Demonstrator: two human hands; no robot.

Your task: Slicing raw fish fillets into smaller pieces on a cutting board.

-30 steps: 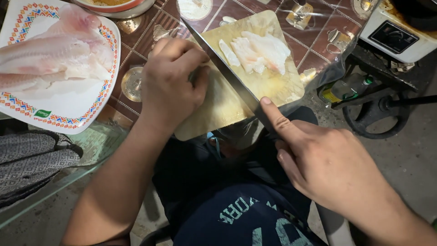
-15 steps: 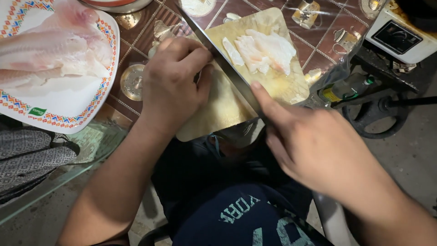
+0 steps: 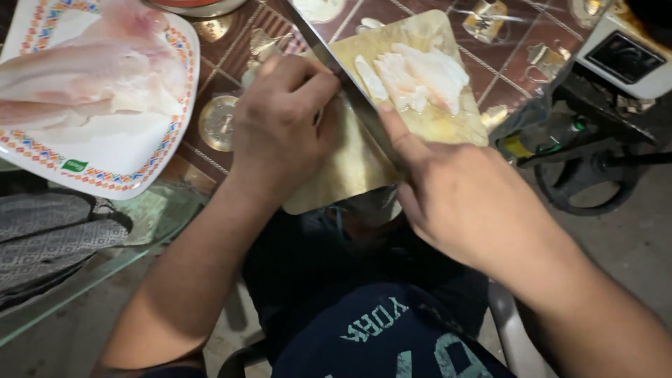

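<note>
My right hand [image 3: 462, 199] grips a long knife [image 3: 336, 70], index finger stretched along the spine, the blade lying diagonally across a pale wooden cutting board [image 3: 353, 164]. My left hand [image 3: 280, 122] is curled, knuckles up, on the board's left side, pressing down on something it hides just left of the blade. Cut pieces of white fish [image 3: 420, 73] lie on the board's far right part, to the right of the blade.
A white plate with a coloured patterned rim [image 3: 105, 175] holds raw fish fillets [image 3: 91, 77] at the left. The table [image 3: 224, 42] has a brown patterned cover. A white appliance [image 3: 630, 49] and a dark wheel-shaped object [image 3: 595, 182] stand at the right.
My right hand has pushed the knife forward and up-left along the board. My left hand has stayed curled beside the blade.
</note>
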